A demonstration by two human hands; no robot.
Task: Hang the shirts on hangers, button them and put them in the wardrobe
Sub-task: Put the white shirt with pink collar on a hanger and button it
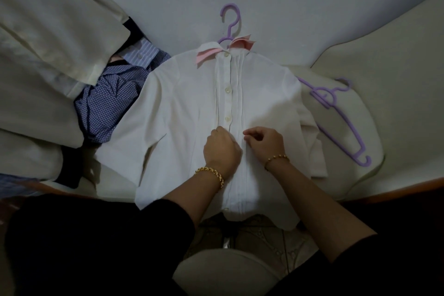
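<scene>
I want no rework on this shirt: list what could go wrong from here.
The left hand and right hand pinch the white shirt at its placket in dim light; a button could land in the wrong hole. The hem overhangs the bed edge, so tugging may slide the shirt off its hanger.

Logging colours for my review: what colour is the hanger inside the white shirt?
The hanger is lilac purple, seen best in the head view.
</scene>
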